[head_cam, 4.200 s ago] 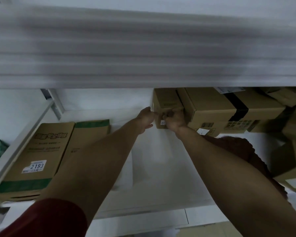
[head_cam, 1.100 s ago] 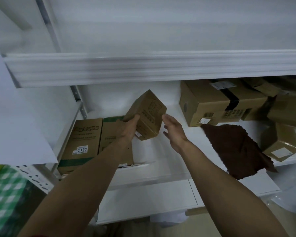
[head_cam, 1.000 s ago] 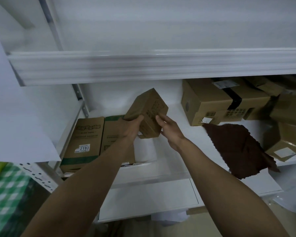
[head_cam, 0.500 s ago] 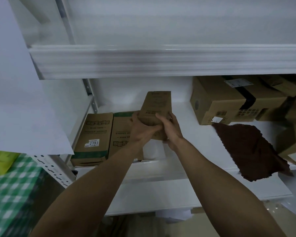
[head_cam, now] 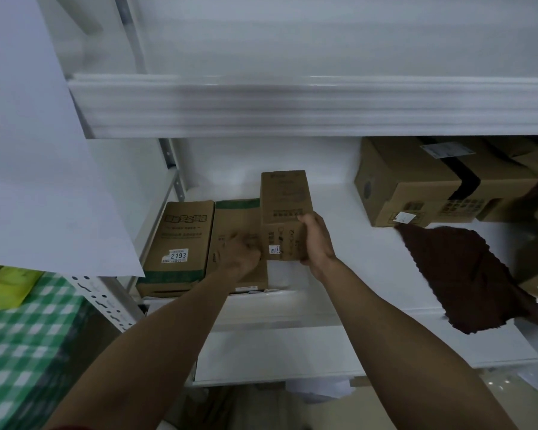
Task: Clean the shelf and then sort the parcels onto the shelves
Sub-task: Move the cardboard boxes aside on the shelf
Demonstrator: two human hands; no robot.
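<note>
1. A person reaches both bare arms into a white shelf (head_cam: 354,262), viewed from head height looking down.
2. The small brown box (head_cam: 284,200) stands on end, its long axis upright. It is just right of two tall cartons: the labelled carton (head_cam: 180,234) marked 2193 and the green-topped carton (head_cam: 235,218) beside it.
3. The right hand (head_cam: 316,240) grasps the box's right side, fingers curled round its lower half.
4. The left hand (head_cam: 238,254) is at the box's lower left corner, in front of the green-topped carton. It is blurred, so I cannot tell whether its fingers grasp the box or only touch it.
5. I cannot tell if the box's base touches the shelf floor.
6. The box lies directly ahead of both hands, and the right hand has the surer hold.
7. In my judgement, setting it flush against the green-topped carton leaves little room on the left.
8. Bare shelf opens to the right, up to a large carton (head_cam: 416,184) and a brown cloth (head_cam: 466,274) draped over the front edge.
9. The upper shelf lip (head_cam: 292,110) hangs above, limiting lift.
</note>
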